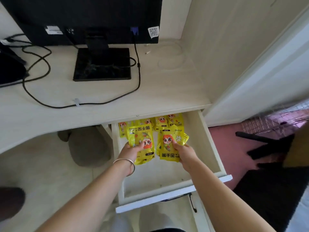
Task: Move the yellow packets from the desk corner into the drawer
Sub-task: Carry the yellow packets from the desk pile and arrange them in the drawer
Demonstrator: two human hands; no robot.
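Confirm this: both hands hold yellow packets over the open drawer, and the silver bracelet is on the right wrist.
Not quite. The head view shows the silver bracelet on the left wrist, not the right. The rest stands: the left hand and the right hand each hold yellow packets over the open drawer.

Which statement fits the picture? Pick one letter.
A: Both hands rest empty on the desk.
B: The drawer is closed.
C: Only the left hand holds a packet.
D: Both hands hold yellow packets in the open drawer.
D: the left hand and the right hand each grip yellow packets inside the pulled-out drawer.
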